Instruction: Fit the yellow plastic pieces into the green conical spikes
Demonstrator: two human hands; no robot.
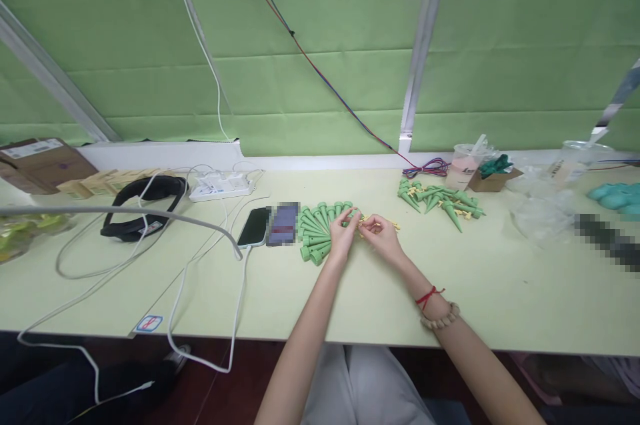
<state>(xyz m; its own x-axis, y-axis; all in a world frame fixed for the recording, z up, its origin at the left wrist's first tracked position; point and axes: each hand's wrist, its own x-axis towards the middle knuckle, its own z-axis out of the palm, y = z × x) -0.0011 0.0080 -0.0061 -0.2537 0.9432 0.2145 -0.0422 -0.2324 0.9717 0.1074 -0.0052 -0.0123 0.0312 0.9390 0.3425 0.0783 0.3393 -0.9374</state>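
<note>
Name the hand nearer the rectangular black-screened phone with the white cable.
Left hand: at the green plastic cones, right of the phone; the right hand is farther right.

Cones [316,238] are set on the table [375,305], right of the phone [254,227]. A second cone pile [441,198] is located farther right, before the cup [460,171].
</note>
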